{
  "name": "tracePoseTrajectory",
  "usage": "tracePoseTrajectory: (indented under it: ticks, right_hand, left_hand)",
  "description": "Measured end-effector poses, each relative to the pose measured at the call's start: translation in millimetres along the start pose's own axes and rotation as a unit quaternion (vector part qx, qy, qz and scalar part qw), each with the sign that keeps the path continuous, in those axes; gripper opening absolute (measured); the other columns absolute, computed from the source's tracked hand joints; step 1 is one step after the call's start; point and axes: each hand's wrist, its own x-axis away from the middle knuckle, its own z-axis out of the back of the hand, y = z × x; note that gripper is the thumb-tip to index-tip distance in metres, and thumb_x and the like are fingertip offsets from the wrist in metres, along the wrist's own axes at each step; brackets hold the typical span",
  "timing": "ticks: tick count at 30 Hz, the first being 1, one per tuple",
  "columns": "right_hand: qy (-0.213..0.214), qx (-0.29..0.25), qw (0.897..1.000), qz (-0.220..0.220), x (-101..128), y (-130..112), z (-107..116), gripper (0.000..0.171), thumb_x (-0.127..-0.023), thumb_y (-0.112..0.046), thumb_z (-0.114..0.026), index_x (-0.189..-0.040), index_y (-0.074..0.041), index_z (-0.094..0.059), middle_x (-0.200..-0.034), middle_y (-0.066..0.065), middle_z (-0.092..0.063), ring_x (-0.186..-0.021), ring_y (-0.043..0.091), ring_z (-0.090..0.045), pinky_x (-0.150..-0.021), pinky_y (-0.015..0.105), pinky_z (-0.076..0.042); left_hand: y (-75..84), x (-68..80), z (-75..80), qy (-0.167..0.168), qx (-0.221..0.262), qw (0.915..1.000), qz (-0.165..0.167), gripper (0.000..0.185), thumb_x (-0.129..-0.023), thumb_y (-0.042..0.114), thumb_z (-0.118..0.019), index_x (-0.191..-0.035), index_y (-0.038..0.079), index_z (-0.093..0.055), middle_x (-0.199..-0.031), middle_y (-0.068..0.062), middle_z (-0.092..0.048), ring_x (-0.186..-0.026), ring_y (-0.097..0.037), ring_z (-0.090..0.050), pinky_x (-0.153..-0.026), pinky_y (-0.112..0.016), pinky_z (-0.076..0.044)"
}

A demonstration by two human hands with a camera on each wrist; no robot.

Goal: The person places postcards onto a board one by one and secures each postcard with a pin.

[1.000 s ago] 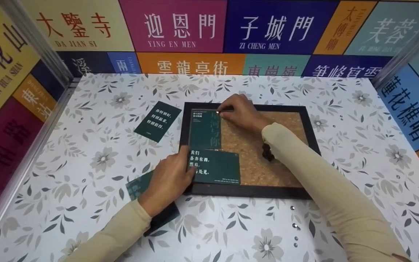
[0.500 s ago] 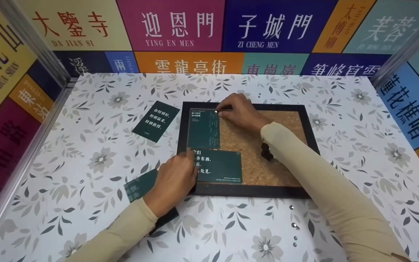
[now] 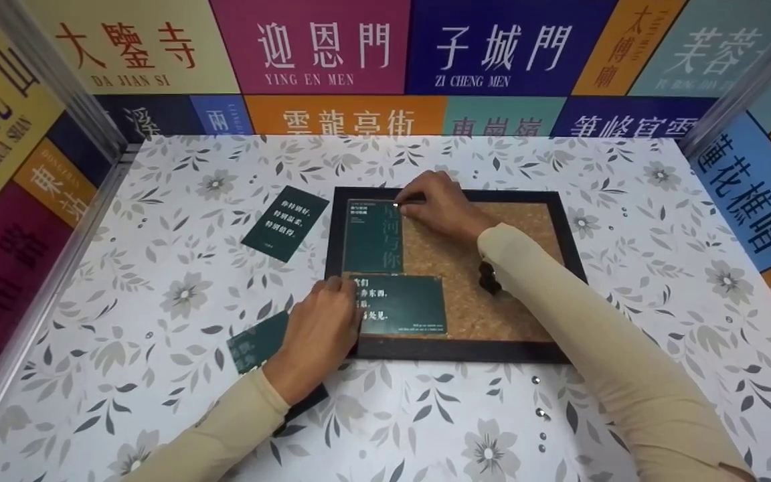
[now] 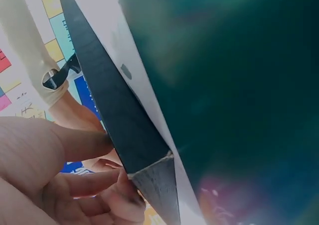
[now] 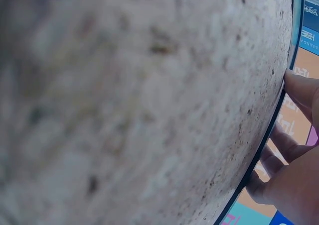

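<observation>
My right hand (image 3: 444, 204) pinches a small silver thumbtack (image 3: 396, 205) at the top right corner of an upright green card (image 3: 372, 235). That card lies on a black-framed cork board (image 3: 479, 281). Below it, a sideways green card (image 3: 404, 304) with white writing lies on the cork. My left hand (image 3: 322, 321) holds this lower card at its left end, over the frame's lower left side. The fingertips' hold is partly hidden. In the left wrist view, the curled fingers (image 4: 89, 182) meet the black frame (image 4: 114, 95) near its corner.
One green card (image 3: 285, 224) lies left of the board. Another green card (image 3: 258, 341) is partly under my left forearm. Several thumbtacks (image 3: 541, 413) lie near the front right on the flower-patterned table (image 3: 178, 375). Colourful lettered panels (image 3: 328, 50) wall the back and sides.
My left hand has shifted slightly right over the board's edge, and the lower card has slid right and straightened. The right hand stays at the upper card's corner.
</observation>
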Motion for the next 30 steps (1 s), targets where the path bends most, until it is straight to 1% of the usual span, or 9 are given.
tracePoseTrajectory:
  ticks: [2, 5, 9, 11, 13, 17, 20, 25, 30]
  right_hand:
    - [0.000, -0.004, 1.000, 0.008, -0.4, -0.1, 0.3, 0.020, -0.108, -0.013, -0.073, -0.125, -0.009, -0.084, -0.125, 0.007, -0.076, -0.125, 0.028, -0.061, -0.117, 0.050, -0.042]
    - [0.000, -0.007, 1.000, 0.019, -1.2, -0.5, 0.4, 0.021, -0.108, -0.011, -0.073, -0.125, -0.007, -0.083, -0.125, 0.009, -0.077, -0.124, 0.030, -0.064, -0.116, 0.051, -0.044]
    - [-0.004, -0.002, 1.000, 0.016, -2.4, -0.9, 0.2, 0.021, -0.108, -0.012, -0.073, -0.125, -0.008, -0.083, -0.126, 0.008, -0.077, -0.124, 0.029, -0.062, -0.116, 0.051, -0.043]
    - [-0.006, -0.002, 1.000, 0.011, -3.2, -0.6, 0.5, 0.021, -0.108, -0.013, -0.073, -0.125, -0.009, -0.084, -0.126, 0.007, -0.076, -0.124, 0.028, -0.062, -0.116, 0.050, -0.042]
    - [-0.007, -0.002, 1.000, 0.005, -3.3, -0.5, 0.6, 0.020, -0.108, -0.013, -0.073, -0.124, -0.009, -0.084, -0.126, 0.006, -0.076, -0.124, 0.027, -0.061, -0.116, 0.050, -0.042]
    - [-0.006, -0.007, 1.000, 0.001, -3.3, -0.2, -0.4, 0.020, -0.107, -0.012, -0.073, -0.124, -0.009, -0.084, -0.125, 0.007, -0.076, -0.124, 0.026, -0.063, -0.115, 0.049, -0.045]
    - [-0.005, -0.012, 1.000, 0.003, -3.5, 0.3, -1.5, 0.020, -0.107, -0.011, -0.074, -0.124, -0.008, -0.084, -0.125, 0.008, -0.077, -0.125, 0.027, -0.064, -0.114, 0.049, -0.047]
    - [-0.006, -0.011, 1.000, -0.002, -3.4, 1.0, -1.7, 0.020, -0.107, -0.012, -0.074, -0.124, -0.008, -0.084, -0.126, 0.008, -0.076, -0.126, 0.027, -0.063, -0.115, 0.049, -0.046]
    - [-0.004, -0.010, 1.000, 0.005, -3.8, 0.4, -1.1, 0.019, -0.107, -0.011, -0.074, -0.123, -0.008, -0.084, -0.125, 0.008, -0.077, -0.124, 0.027, -0.065, -0.113, 0.049, -0.049]
  left_hand:
    - [-2.6, 2.0, 1.1, 0.015, 0.016, 0.9998, 0.001, 0.036, -0.096, 0.010, -0.083, -0.125, -0.007, -0.072, -0.104, -0.021, -0.069, -0.094, -0.037, -0.066, -0.069, -0.054, -0.061]
    - [-7.2, 5.4, 4.0, 0.029, 0.060, 0.9977, 0.007, 0.039, -0.096, 0.010, -0.084, -0.130, -0.005, -0.072, -0.115, -0.021, -0.067, -0.105, -0.038, -0.060, -0.081, -0.055, -0.058]
    - [-12.5, 9.5, 7.9, 0.028, 0.140, 0.9889, 0.040, 0.044, -0.097, 0.009, -0.084, -0.137, -0.005, -0.070, -0.131, -0.022, -0.063, -0.123, -0.041, -0.054, -0.101, -0.056, -0.053]
    - [-13.8, 11.6, 8.4, 0.028, 0.166, 0.9842, 0.054, 0.044, -0.097, 0.009, -0.083, -0.137, -0.005, -0.070, -0.136, -0.023, -0.061, -0.128, -0.042, -0.053, -0.107, -0.056, -0.050]
    - [-14.7, 13.7, 7.2, 0.029, 0.177, 0.9822, 0.057, 0.044, -0.098, 0.008, -0.082, -0.138, -0.006, -0.069, -0.139, -0.025, -0.059, -0.131, -0.043, -0.051, -0.110, -0.056, -0.049]
    - [-15.4, 18.7, 1.9, 0.029, 0.179, 0.9821, 0.051, 0.049, -0.098, 0.010, -0.082, -0.141, -0.007, -0.066, -0.146, -0.030, -0.053, -0.136, -0.047, -0.048, -0.113, -0.057, -0.048]
    - [-14.8, 21.3, -1.5, 0.021, 0.190, 0.9801, 0.054, 0.055, -0.099, 0.013, -0.083, -0.146, -0.006, -0.063, -0.152, -0.033, -0.048, -0.143, -0.048, -0.043, -0.115, -0.060, -0.046]
    - [-13.2, 23.5, -3.9, 0.007, 0.216, 0.9745, 0.062, 0.059, -0.099, 0.012, -0.083, -0.151, -0.003, -0.061, -0.158, -0.032, -0.045, -0.149, -0.048, -0.040, -0.118, -0.061, -0.043]
    - [-12.8, 25.2, -4.8, 0.000, 0.224, 0.9724, 0.063, 0.059, -0.098, 0.010, -0.083, -0.151, -0.002, -0.061, -0.161, -0.033, -0.042, -0.150, -0.049, -0.040, -0.120, -0.061, -0.041]
